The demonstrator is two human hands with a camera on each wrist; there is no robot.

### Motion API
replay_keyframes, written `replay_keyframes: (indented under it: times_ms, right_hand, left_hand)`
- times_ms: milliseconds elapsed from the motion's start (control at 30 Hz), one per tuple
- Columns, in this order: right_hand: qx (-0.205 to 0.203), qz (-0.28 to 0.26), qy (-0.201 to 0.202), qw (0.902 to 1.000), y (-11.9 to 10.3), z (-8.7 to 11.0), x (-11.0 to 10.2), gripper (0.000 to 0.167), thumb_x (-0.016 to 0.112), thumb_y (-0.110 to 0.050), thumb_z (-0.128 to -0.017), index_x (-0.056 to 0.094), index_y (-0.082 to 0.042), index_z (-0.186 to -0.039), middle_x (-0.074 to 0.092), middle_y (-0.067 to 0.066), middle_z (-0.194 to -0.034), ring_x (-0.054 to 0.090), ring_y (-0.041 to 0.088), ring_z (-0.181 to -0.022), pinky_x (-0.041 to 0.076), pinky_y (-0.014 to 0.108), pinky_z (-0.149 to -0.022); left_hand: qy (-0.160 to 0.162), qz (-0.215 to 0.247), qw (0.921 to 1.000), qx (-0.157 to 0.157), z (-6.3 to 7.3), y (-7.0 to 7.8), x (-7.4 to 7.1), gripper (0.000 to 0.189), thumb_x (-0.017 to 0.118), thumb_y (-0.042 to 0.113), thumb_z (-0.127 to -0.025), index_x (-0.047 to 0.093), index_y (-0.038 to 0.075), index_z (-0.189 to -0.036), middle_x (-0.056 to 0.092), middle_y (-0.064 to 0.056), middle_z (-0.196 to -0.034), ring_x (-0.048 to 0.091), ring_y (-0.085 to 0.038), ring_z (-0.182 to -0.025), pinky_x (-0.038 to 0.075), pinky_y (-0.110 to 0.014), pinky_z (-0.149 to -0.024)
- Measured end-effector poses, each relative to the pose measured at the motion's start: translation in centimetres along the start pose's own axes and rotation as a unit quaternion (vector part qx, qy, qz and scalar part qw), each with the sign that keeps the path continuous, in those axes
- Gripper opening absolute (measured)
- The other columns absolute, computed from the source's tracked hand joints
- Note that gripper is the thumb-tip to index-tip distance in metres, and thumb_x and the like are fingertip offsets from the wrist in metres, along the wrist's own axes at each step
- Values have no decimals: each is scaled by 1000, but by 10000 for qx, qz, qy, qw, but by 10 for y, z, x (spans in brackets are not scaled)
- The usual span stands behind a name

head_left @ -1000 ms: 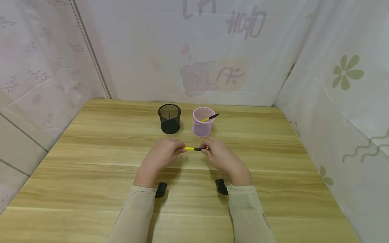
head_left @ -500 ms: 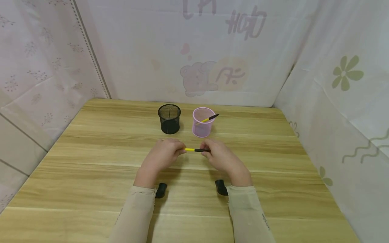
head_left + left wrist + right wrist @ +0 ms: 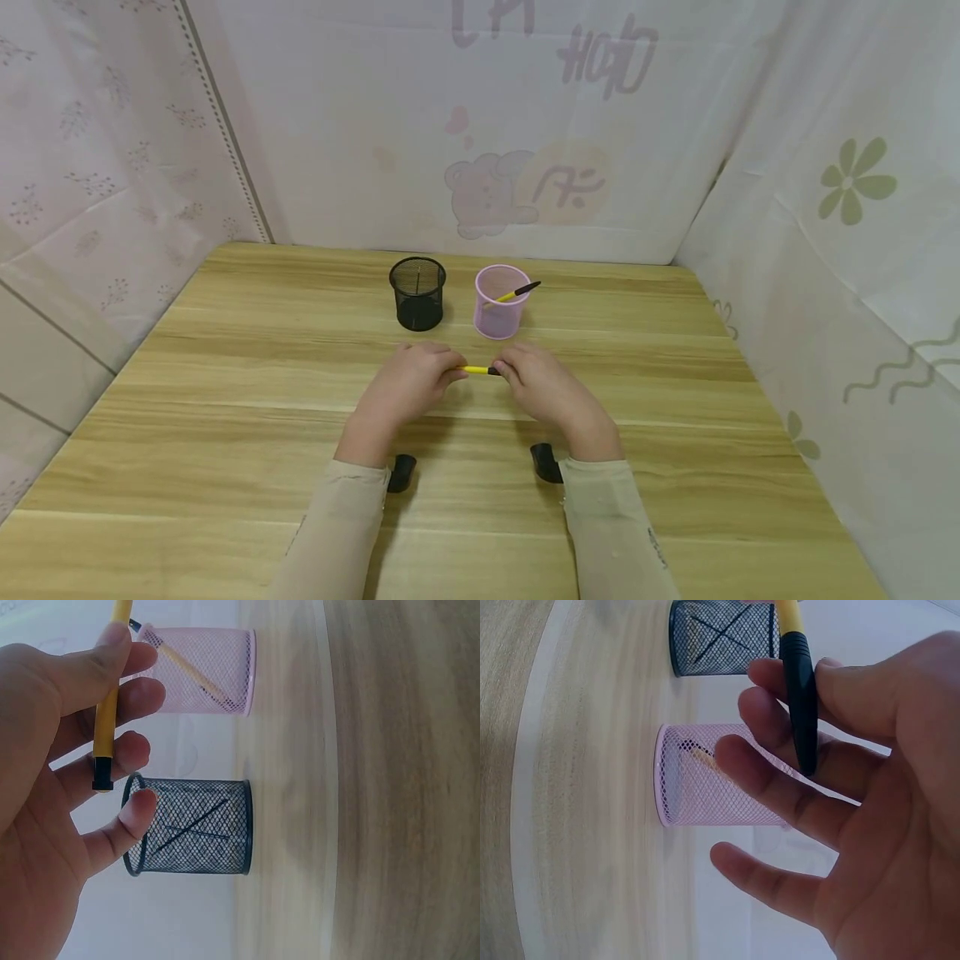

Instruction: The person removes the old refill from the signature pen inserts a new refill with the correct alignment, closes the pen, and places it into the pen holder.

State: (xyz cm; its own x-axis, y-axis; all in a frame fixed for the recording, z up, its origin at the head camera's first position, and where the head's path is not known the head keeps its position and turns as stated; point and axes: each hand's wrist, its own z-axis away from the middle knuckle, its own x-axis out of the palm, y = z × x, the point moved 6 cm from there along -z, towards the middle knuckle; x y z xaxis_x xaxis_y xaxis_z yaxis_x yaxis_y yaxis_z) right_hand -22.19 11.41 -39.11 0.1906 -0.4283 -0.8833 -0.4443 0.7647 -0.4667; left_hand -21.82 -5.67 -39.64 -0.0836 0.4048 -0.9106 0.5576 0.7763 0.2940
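Between my hands a yellow pen (image 3: 477,370) with a black tapered end lies roughly level above the table. My left hand (image 3: 408,382) pinches its yellow barrel between thumb and fingertips. In the left wrist view the short black tip of the pen (image 3: 103,771) sticks out past that hand's thumb. My right hand (image 3: 546,387) holds the pen near where yellow meets black, its other fingers spread in the right wrist view beside the black end (image 3: 802,712). Just beyond the hands stands a pink mesh pen holder (image 3: 495,323) with another yellow and black pen (image 3: 528,287) leaning in it.
A black mesh pen holder (image 3: 420,315) stands left of the pink one on the wooden table (image 3: 225,358). Printed cloth (image 3: 337,150) hangs behind the table and at both sides. Black wrist mounts (image 3: 546,463) show at the sleeves.
My left hand has slid slightly right along the pen. The right hand's thumb and fingers now cover more of the black part, close to the yellow barrel. Both holders stay put.
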Motion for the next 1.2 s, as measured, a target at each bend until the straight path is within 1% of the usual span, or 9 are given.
replay_keyframes:
  times_ms: [133,233,367,533,767,1000,1200]
  right_hand:
    - [104,-48,-138,9998,2,1,1,25,52,-18,-113,71,-4,-115,73,11,-107,61,21,-94,55,43,-90]
    - [146,-74,-174,9997,2,1,1,25,51,-18,-113,72,-3,-117,73,10,-109,63,21,-97,56,44,-92]
    - [146,-129,-151,9997,2,0,0,25,52,-18,-113,72,-3,-117,74,10,-110,65,21,-97,57,44,-92]
    - [51,-217,-64,9997,-1,-2,-2,21,56,-16,-111,71,-3,-114,73,13,-107,62,21,-92,55,43,-89]
    - [38,-196,39,9998,-2,-3,-4,13,60,-15,-109,70,-6,-111,70,5,-106,61,20,-94,54,41,-89]
    - [46,-193,53,9998,-3,-4,-4,10,61,-14,-108,68,-7,-111,69,5,-107,61,19,-94,54,40,-88]
    - [159,-173,-6,9997,-5,-3,-5,11,63,-15,-108,67,-6,-113,69,6,-110,65,21,-99,56,42,-92]
  left_hand:
    - [-19,-60,10000,-3,-1,1,0,15,72,28,-103,81,18,-109,78,5,-100,73,-15,-89,55,-53,-91]
    - [-52,-49,10000,-19,-1,1,0,15,72,28,-103,81,18,-110,78,5,-100,73,-15,-90,56,-53,-92]
    - [-89,-27,10000,-36,-2,1,-1,16,72,29,-103,81,18,-111,78,5,-101,74,-15,-91,56,-53,-93]
    - [-136,-11,9999,-105,-2,-1,-2,17,71,29,-104,81,19,-112,79,6,-104,75,-15,-93,55,-53,-96]
    - [-181,-1,9997,-139,-3,-3,-3,16,71,29,-103,81,20,-112,79,6,-104,76,-15,-94,55,-54,-98]
    - [-149,-4,9998,-121,-3,-3,-5,16,71,29,-104,81,19,-112,79,6,-103,76,-14,-94,55,-54,-97]
    - [-196,-52,9997,-138,-4,-3,-5,16,72,29,-103,81,20,-113,79,6,-104,76,-14,-95,55,-53,-97]
